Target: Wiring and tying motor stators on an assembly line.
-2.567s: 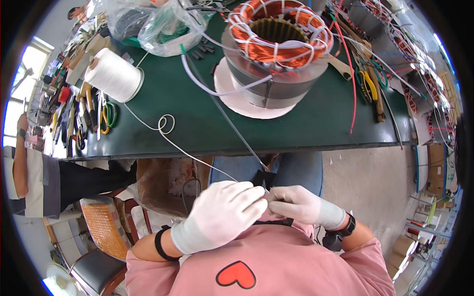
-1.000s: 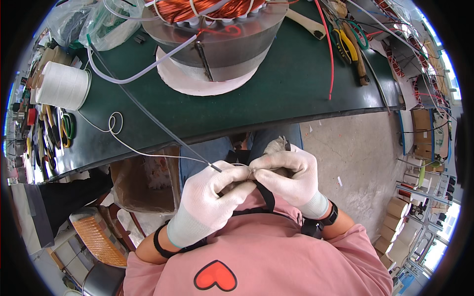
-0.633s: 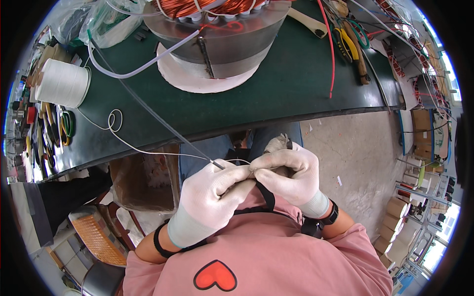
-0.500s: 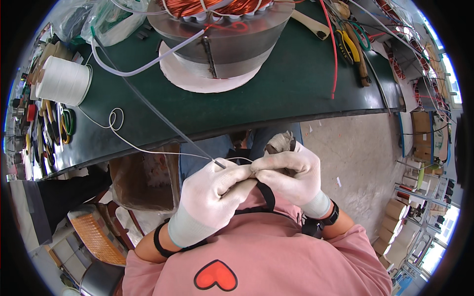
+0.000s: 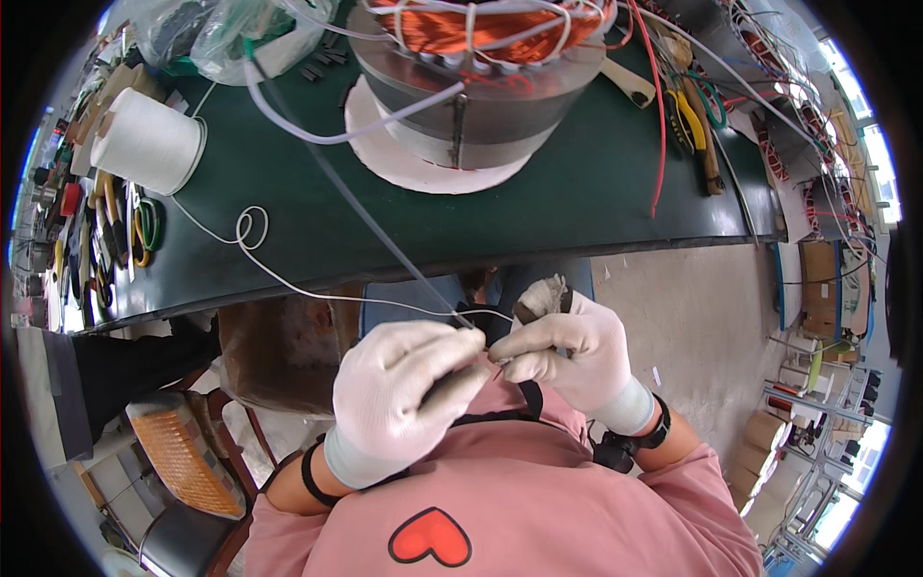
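Left hand [image 5: 409, 389] in white glove, curled shut, thumb and fingertips pinched on end of thin white string [image 5: 317, 293] and tip of clear tube [image 5: 385, 240], close to chest, below near edge of worktop [image 5: 577, 207]. Right hand [image 5: 572, 351] also gloved, closed, fingertips meeting left hand's fingers at same pinch point; small dark-ended roll [image 5: 540, 298] tucked in its grip, sticking up above knuckles. Exactly what sits between the fingertips too small to tell.

String running from pinch up-left over near edge, looping once on green mat, reaching white spool [image 5: 146, 144] near left end of worktop. Clear tube running up diagonally from pinch across worktop toward plastic bag [image 5: 245, 34] at far left corner. Motor stator [image 5: 481, 72] with orange copper windings on white paper disc at far middle of worktop. Pliers with yellow handles [image 5: 694, 120] toward right end, red wire [image 5: 659, 125] just beside. Assorted hand tools [image 5: 106, 236] along left edge.
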Demonstrator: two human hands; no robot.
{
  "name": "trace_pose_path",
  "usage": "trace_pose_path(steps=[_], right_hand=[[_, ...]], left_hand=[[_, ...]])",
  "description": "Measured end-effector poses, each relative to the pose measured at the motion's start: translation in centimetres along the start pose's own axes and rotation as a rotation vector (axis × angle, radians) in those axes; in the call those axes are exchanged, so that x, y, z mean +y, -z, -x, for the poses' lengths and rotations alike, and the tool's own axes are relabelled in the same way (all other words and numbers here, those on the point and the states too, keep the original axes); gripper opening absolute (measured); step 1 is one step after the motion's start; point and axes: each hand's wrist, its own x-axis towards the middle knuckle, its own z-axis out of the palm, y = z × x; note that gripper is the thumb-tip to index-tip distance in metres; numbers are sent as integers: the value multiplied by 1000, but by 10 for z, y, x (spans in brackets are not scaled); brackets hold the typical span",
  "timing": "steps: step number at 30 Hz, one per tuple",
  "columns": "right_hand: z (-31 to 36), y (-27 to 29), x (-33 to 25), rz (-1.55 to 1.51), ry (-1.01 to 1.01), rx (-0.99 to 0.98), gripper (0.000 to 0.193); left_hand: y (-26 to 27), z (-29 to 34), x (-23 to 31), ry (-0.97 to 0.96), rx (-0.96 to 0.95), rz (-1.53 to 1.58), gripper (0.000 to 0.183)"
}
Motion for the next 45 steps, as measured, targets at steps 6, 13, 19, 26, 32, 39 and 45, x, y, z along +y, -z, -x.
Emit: trace_pose_path(steps=[6,13,19,26,32,39,45], right_hand=[[-30,-24,-34,19,18,-180,22],[-66,-74,-72,5,109,-543,16],[-90,-73,-99,-883,-533,-895,28],[-109,-76,-99,-1579,-194,-627,34],[-96,-60,-86,-1597,-181,-476,30],[-76,-6,-95,-384,356,-704,40],[-72,-38,-87,-208,681,-850,37]], left_hand=[[31,17,2,-169,115,-277,40],[100,23,7,328,566,625,11],[201,8,-2,323,795,1063,9],[183,-41,-43,382,520,54,10],[157,-62,-21,-84,266,-268,22],[231,-101,-65,-26,685,-935,13],[295,-139,-166,231,435,-986,18]])
